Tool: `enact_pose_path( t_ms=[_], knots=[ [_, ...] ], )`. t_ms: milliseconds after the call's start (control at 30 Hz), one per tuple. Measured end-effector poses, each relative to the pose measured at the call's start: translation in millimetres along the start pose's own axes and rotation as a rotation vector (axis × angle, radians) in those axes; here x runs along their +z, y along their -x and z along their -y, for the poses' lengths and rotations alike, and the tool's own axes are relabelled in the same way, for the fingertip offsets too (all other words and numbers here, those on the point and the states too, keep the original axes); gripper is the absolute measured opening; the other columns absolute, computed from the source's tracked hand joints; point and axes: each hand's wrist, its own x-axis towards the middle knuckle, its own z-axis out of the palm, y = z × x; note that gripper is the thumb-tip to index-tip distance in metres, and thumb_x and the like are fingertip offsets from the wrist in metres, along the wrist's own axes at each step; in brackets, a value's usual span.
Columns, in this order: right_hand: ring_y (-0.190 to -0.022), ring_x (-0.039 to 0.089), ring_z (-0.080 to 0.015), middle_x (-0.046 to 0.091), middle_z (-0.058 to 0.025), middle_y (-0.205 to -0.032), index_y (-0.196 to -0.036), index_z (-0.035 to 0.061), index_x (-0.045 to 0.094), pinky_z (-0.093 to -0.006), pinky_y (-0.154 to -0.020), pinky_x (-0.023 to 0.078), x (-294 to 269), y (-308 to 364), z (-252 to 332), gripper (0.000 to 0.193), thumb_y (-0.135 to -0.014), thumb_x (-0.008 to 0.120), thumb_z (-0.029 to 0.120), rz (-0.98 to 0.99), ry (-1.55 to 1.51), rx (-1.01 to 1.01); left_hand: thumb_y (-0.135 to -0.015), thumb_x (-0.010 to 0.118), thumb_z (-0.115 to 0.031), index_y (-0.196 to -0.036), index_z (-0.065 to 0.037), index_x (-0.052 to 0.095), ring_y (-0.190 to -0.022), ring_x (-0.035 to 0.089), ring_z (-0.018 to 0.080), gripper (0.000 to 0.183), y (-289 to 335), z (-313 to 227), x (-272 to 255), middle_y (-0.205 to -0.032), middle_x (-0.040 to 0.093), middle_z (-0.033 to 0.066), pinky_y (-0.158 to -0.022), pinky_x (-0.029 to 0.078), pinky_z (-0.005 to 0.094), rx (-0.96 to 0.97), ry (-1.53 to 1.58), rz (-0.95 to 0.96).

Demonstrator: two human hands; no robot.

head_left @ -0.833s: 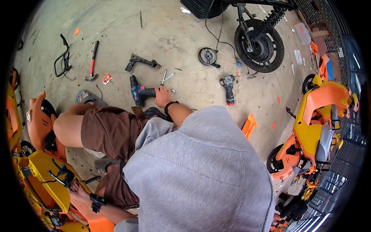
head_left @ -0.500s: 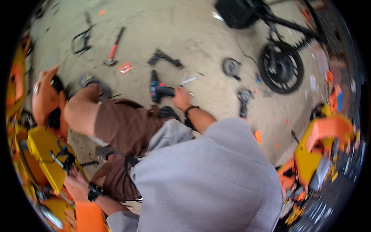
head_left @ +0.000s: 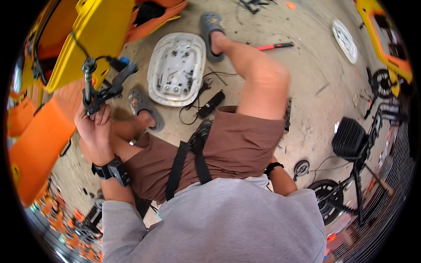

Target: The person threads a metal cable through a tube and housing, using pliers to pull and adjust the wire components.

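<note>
My left hand [head_left: 97,129] is raised at the left, fingers curled round the lower end of a black metal bracket [head_left: 115,90]. A long silvery bolt [head_left: 88,81] stands upright through the bracket. Close behind them is a yellow plastic body panel [head_left: 94,33]. My right forearm, with a black wristband [head_left: 274,166], reaches down beside my right thigh. Only a sliver of my right hand [head_left: 273,159] shows there; its fingers, and anything in them, are hidden behind my shorts.
A white plastic tray [head_left: 154,83] with small screws and parts lies on the floor between my feet. Beside it are a black cylindrical tool [head_left: 211,104] and a cable. A red-handled hammer [head_left: 275,46] lies past my right leg. A wheeled black frame [head_left: 359,175] stands at the right.
My view has swung left. The right hand, earlier on the handle of a cordless drill on the floor, is now mostly behind my thigh. My left hand still holds the bracket, now raised.
</note>
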Motion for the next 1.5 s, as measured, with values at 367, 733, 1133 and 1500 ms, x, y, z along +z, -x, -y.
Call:
enact_pose_path(
  t_ms=[367,733,1133,1500],
  knots=[
    [-0.109,0.049,-0.0331,0.05,-0.0181,-0.119,-0.127,0.0029,0.049,-0.0476,-0.091,0.04,77,-215,175,0.052,-0.083,0.061,0.028,0.261,-0.067,-0.184,-0.103,0.04,-0.019,-0.094,0.001,0.055,-0.038,0.028,0.006,0.027,17,8,8,-0.054,0.037,-0.0028,-0.038,0.025,0.0192,0.019,0.012,-0.186],
    [-0.102,0.05,-0.0299,0.051,-0.016,-0.112,-0.124,0.0026,0.05,-0.0449,-0.086,0.041,136,-273,229,0.047,-0.085,0.061,0.027,0.46,0.021,-0.176,-0.101,0.049,-0.021,-0.104,-0.001,0.058,-0.043,0.025,0.0004,0.023,13,8,3,-0.059,0.041,-0.0064,-0.04,0.022,0.016,-0.037,-0.03,-0.273],
    [-0.094,0.05,-0.0264,0.052,-0.0136,-0.105,-0.12,0.0022,0.05,-0.042,-0.081,0.042,125,-215,223,0.041,-0.088,0.06,0.025,0.559,-0.057,-0.109,-0.101,0.049,-0.02,-0.099,-0.003,0.061,-0.044,0.025,-0.0016,0.021,23,5,-1,-0.064,0.05,-0.0068,-0.04,0.021,0.0158,-0.081,-0.005,-0.237],
    [-0.087,0.051,-0.0233,0.052,-0.0114,-0.098,-0.116,0.0019,0.051,-0.0394,-0.076,0.044,132,-246,262,0.036,-0.09,0.06,0.024,0.457,-0.178,-0.043,-0.101,0.049,-0.019,-0.1,-0.004,0.061,-0.046,0.026,-0.0008,0.02,23,8,-3,-0.067,0.051,-0.0076,-0.04,0.021,0.017,-0.118,0.039,-0.178]
  ],
)
